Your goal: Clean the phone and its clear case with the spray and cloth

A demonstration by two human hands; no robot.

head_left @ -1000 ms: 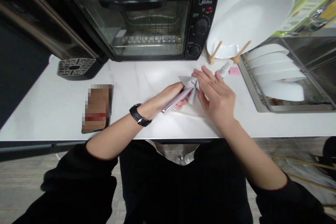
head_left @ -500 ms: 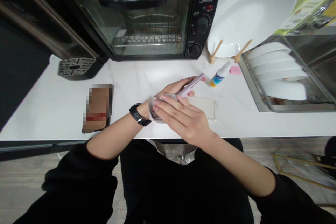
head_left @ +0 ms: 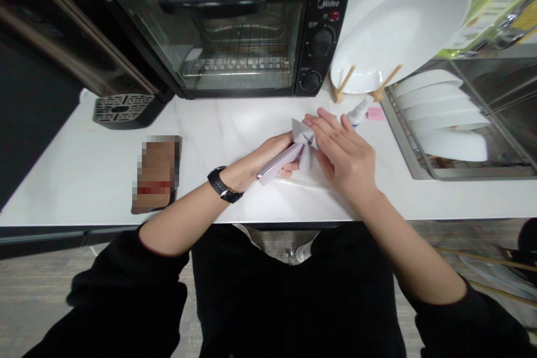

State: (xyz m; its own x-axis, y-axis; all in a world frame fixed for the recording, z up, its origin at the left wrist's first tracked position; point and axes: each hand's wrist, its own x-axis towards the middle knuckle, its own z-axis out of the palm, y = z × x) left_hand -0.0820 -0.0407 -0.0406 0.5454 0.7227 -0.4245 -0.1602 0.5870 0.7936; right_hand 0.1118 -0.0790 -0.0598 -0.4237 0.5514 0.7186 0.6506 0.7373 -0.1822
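My left hand (head_left: pixel 268 158) grips a pale pink phone (head_left: pixel 280 163) by its edges, tilted above the white counter (head_left: pixel 218 128). My right hand (head_left: pixel 342 151) presses a crumpled grey cloth (head_left: pixel 302 137) against the phone's far end, fingers fairly straight and held together over the cloth. A black watch (head_left: pixel 224 184) sits on my left wrist. Beneath the hands lies a clear phone case (head_left: pixel 300 182), mostly hidden. A small white spray bottle (head_left: pixel 357 113) lies just beyond my right hand.
A black toaster oven (head_left: pixel 235 28) stands at the back. White plates (head_left: pixel 398 28) lean in a wooden rack, more plates (head_left: pixel 444 117) in a metal dish rack on the right. A dark phone (head_left: pixel 155 173) lies left; a black drip grille (head_left: pixel 119 107) behind it.
My right hand, which had been at the near end of the phone, moved with the cloth back to the far end. It now hides the clear case and most of the spray bottle.
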